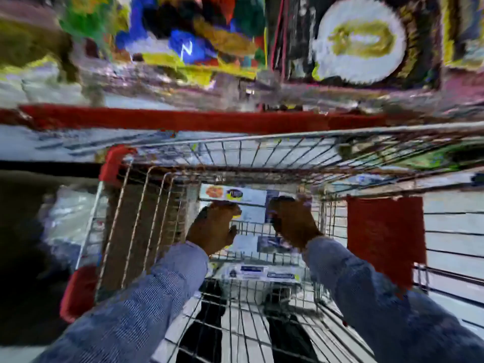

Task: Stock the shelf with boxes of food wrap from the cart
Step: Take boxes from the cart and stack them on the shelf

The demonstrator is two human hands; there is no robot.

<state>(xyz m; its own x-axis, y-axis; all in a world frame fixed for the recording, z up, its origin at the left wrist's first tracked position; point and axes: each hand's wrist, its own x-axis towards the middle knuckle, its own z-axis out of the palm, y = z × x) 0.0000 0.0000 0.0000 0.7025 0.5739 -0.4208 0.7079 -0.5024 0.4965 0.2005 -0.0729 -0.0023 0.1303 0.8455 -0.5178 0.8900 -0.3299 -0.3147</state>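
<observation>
Both of my hands reach down into a wire shopping cart (pixel 262 138). A long white box of food wrap (pixel 251 196) with a food picture and a dark logo lies across the cart. My left hand (pixel 213 227) grips the box's near edge at its left part. My right hand (pixel 292 221) is closed around its right end. More white and blue boxes (pixel 258 273) lie lower in the cart, partly hidden by my arms and the wires. The whole view is blurred.
A red shelf edge (pixel 183 120) runs across just beyond the cart, with blurred colourful packages (pixel 183 43) and a white round plate pack (pixel 358 40) above it. Red plastic corners (pixel 115 163) and a red flap (pixel 385 237) belong to the cart.
</observation>
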